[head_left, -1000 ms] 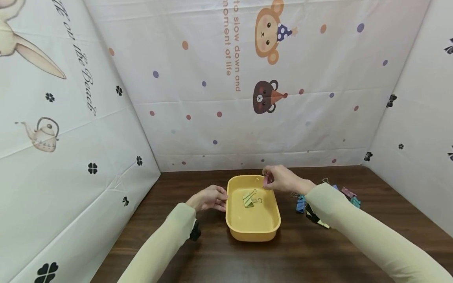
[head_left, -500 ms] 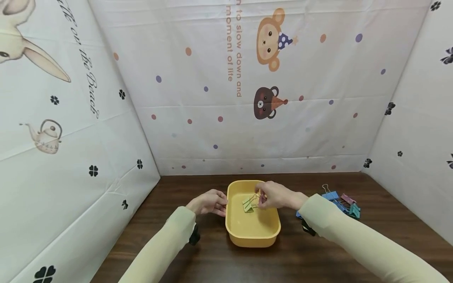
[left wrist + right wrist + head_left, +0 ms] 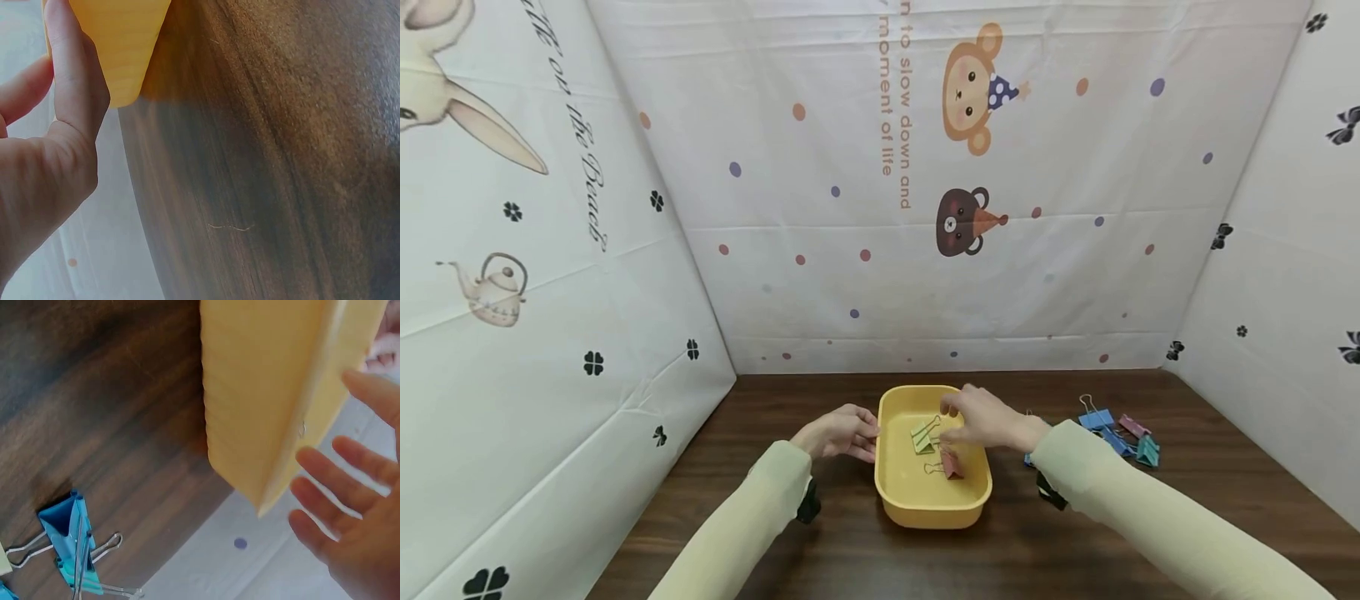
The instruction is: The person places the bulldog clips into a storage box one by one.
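Note:
A yellow rectangular bin (image 3: 934,518) stands on the table in the head view. Inside lie a light green binder clip (image 3: 922,439) and a reddish-pink binder clip (image 3: 952,467), both with wire handles extended. My left hand (image 3: 842,432) is at the bin's left side, its fingers against the outer wall; in the left wrist view the thumb (image 3: 28,90) points toward the rim. Over the bin's right side hovers my right hand (image 3: 985,418), above the pink clip and holding nothing. Its fingers (image 3: 325,472) appear spread and apart in the right wrist view.
Right of the bin, a loose group holds blue binder clips (image 3: 1097,418), a pink clip (image 3: 1135,426) and a teal clip (image 3: 1147,451). My right forearm hides part of the group. Printed white cloth (image 3: 820,292) walls the table at back and sides.
My right hand has brought the pink binder clip from the bin's far right rim into the bin and let it go beside the green one. The left hand stays at the bin's side.

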{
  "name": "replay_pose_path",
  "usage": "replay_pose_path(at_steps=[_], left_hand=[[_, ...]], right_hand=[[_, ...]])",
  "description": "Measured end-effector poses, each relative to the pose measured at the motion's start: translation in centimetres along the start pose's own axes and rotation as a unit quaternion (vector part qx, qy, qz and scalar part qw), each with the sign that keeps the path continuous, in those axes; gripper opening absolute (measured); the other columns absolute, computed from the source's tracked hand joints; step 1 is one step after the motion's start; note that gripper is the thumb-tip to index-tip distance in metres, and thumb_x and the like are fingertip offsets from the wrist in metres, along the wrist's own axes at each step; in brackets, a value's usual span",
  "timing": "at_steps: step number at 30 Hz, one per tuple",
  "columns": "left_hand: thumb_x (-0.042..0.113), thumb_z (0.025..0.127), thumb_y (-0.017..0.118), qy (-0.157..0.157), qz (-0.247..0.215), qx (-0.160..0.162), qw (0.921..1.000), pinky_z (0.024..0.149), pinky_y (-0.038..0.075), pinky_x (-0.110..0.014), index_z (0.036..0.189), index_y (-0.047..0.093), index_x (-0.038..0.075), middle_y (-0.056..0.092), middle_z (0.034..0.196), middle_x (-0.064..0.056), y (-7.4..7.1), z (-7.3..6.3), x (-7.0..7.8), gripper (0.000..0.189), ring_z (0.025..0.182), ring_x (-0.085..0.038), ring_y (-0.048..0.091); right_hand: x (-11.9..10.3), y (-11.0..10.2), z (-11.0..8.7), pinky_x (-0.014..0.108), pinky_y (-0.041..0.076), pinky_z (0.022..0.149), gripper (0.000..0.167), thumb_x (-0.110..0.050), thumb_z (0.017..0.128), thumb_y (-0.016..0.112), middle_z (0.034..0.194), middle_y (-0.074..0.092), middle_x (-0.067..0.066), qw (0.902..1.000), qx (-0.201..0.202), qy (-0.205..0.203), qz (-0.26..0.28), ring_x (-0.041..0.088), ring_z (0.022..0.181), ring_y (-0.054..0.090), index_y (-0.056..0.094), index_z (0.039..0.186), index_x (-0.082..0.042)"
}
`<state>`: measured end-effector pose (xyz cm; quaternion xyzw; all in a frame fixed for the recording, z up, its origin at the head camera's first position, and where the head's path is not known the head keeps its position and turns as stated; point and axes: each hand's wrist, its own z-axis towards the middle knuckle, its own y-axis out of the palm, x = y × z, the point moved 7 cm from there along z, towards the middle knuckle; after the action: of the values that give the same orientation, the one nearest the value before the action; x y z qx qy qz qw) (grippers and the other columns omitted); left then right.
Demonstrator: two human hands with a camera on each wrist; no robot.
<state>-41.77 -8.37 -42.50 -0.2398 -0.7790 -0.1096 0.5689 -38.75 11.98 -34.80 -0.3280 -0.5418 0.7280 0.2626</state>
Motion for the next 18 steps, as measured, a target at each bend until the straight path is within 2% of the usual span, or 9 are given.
replay_pose_path(at_steps=[4, 6, 13, 18], left_hand=[[0.004, 0.098, 0.049, -0.002, -0.001, 0.004, 1.0, 0.067, 0.061, -0.033, 0.115, 0.048, -0.01, 0.061, 0.082, -0.011, 0.0, -0.1, 0.0, 0.022, 0.068, -0.018, 0.064], [0.003, 0.098, 0.049, -0.004, -0.002, 0.007, 1.0, 0.066, 0.061, -0.033, 0.114, 0.049, -0.01, 0.06, 0.082, -0.011, 0.0, -0.1, 0.0, 0.021, 0.068, -0.018, 0.064], [0.004, 0.099, 0.048, -0.006, 0.003, 0.005, 1.0, 0.067, 0.061, -0.033, 0.118, 0.046, -0.011, 0.06, 0.083, -0.011, -0.1, 0.0, 0.0, 0.024, 0.068, -0.018, 0.063], [0.003, 0.098, 0.05, -0.005, -0.002, 0.004, 1.0, 0.067, 0.061, -0.034, 0.114, 0.049, -0.008, 0.061, 0.085, -0.013, -0.2, 0.1, -0.1, 0.02, 0.069, -0.019, 0.064]], right_hand=[[2.0, -1.8, -0.2, 0.041, 0.05, 0.075, 0.028, -0.028, 0.09, 0.067, 0.096, 0.068, 0.011, 0.9978, 0.057, 0.034, -0.009, 0.025, 0.088, 0.058, 0.066, 0.104, -0.003], [3.5, -2.3, -0.5, 0.043, 0.052, 0.077, 0.03, -0.027, 0.092, 0.065, 0.1, 0.068, 0.014, 0.9965, 0.06, 0.057, -0.007, 0.027, 0.09, 0.061, 0.065, 0.109, -0.001], [9.2, -1.8, -2.9, 0.048, 0.055, 0.079, 0.052, -0.029, 0.088, 0.068, 0.117, 0.063, 0.025, 0.9896, -0.029, 0.141, -0.007, 0.035, 0.098, 0.064, 0.055, 0.124, 0.006], [11.4, -0.6, -4.6, 0.049, 0.054, 0.081, 0.067, -0.024, 0.081, 0.077, 0.124, 0.057, 0.031, 0.9815, -0.085, 0.171, 0.014, 0.04, 0.104, 0.061, 0.047, 0.13, 0.009]])
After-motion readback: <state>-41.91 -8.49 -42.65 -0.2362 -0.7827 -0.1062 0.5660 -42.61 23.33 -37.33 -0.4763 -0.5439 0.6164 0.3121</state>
